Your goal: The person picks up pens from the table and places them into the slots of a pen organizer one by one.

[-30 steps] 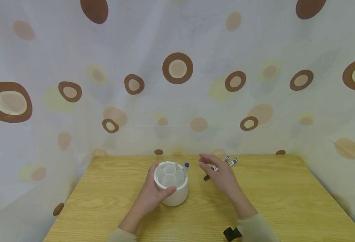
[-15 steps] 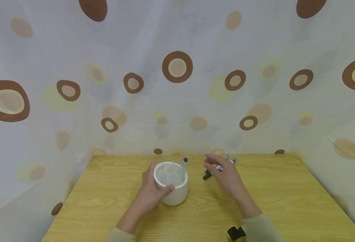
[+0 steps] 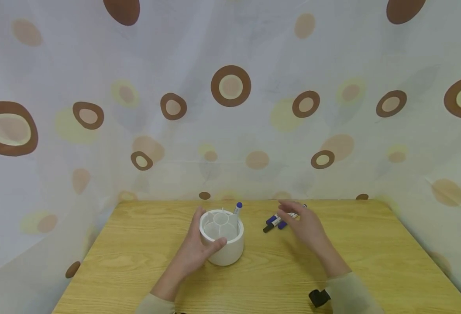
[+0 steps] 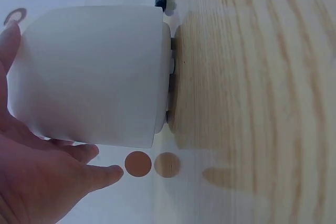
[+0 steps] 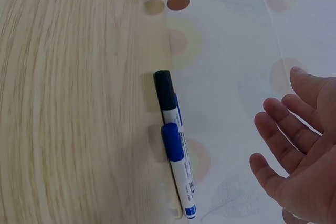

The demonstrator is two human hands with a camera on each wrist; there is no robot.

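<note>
A round white pen holder (image 3: 230,255) with inner compartments is upright on the wood, its base feet right at the tabletop in the left wrist view. My left hand (image 3: 196,250) grips its left side, thumb over the front rim and fingers round the back. One blue-capped whiteboard marker (image 3: 238,209) leans in the holder's right side. To the right, my right hand (image 3: 308,229) hovers with fingers loosely bent and nothing between them. Just left of it and partly behind lie a black-capped marker (image 3: 269,227) and two blue-capped markers (image 5: 181,171), close together.
The wooden table (image 3: 144,261) reaches back to a patterned cloth (image 3: 230,174) that hangs behind and at both sides. A black wrist device (image 3: 319,298) shows beside the right sleeve.
My right hand has moved rightward, away from the holder, uncovering more of the lying markers. The marker in the holder has shifted to lean slightly further back. My left hand keeps its hold.
</note>
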